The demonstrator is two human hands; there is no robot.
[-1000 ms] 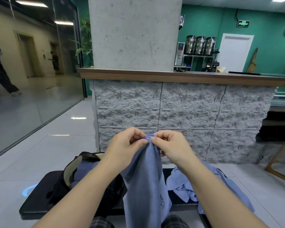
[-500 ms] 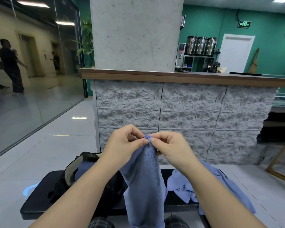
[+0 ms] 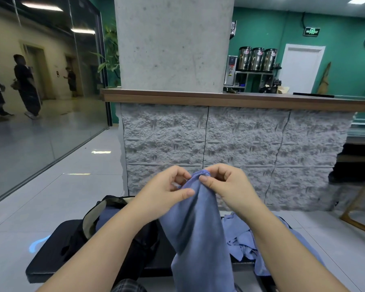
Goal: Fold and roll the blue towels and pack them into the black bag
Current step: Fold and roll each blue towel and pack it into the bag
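A blue towel (image 3: 198,232) hangs in front of me, bunched at its top edge. My left hand (image 3: 162,194) pinches the towel's top edge from the left, thumb laid on the cloth. My right hand (image 3: 226,186) pinches the same bunched edge from the right. The black bag (image 3: 122,241) stands open on the black bench (image 3: 49,260) at the left, with blue cloth showing inside it. A loose heap of more blue towels (image 3: 242,241) lies on the bench at the right, partly behind my right forearm.
A grey stone counter (image 3: 230,148) with a wooden top stands right behind the bench. A wooden chair leg (image 3: 358,209) is at the far right. A glass wall (image 3: 40,102) runs along the left, with people walking beyond it. Tiled floor surrounds the bench.
My left thumb has slid down and across the cloth, and the hanging towel has shifted slightly right and twisted. Both hands stay at the top edge.
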